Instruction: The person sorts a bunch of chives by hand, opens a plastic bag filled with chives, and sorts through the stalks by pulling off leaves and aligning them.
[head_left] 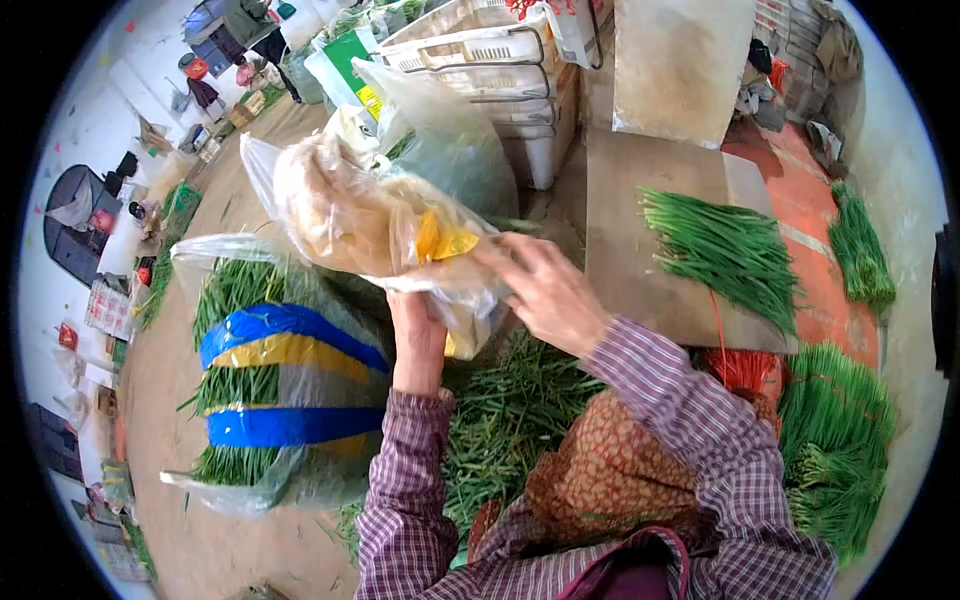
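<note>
A bunched clear plastic bag (pixel 335 215) with pale contents and a yellow piece hangs in front of me. My left hand (pixel 418 335) is closed around its underside, most of the fingers hidden by the plastic. On the bag's right end, my right hand (pixel 555 295) has its fingers stretched out and touching the plastic, slightly blurred. What fills the bag cannot be made out. Beyond it stands a larger clear bag (pixel 450 140) of greens. Left of my hands lies a clear-wrapped bundle of green stalks (pixel 240 385) with blue and yellow bands.
A bunch of green stalks (pixel 720 250) lies on a board (pixel 625 285) at my right. Red ties (pixel 740 370) sit below it, near more green bunches (pixel 835 420). Loose greens (pixel 510 420) are heaped at my lap. Stacked white crates (pixel 490 70) stand ahead.
</note>
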